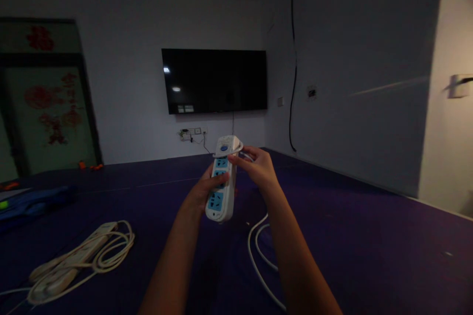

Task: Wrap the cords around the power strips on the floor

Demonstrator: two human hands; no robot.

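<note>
A white power strip with blue sockets and a blue switch is held up at mid-view, tilted with its socket face toward me. Wrapped around its lower and middle part, my left hand has its thumb across the sockets. At the upper right edge, my right hand pinches the white cord, which loops across the strip just below the switch. More of this cord lies in loose curves below my right forearm.
A second power strip, with its cord coiled over it, lies at the lower left on the purple surface. Blue cloth is at far left. A television hangs on the back wall; a black cable hangs at right.
</note>
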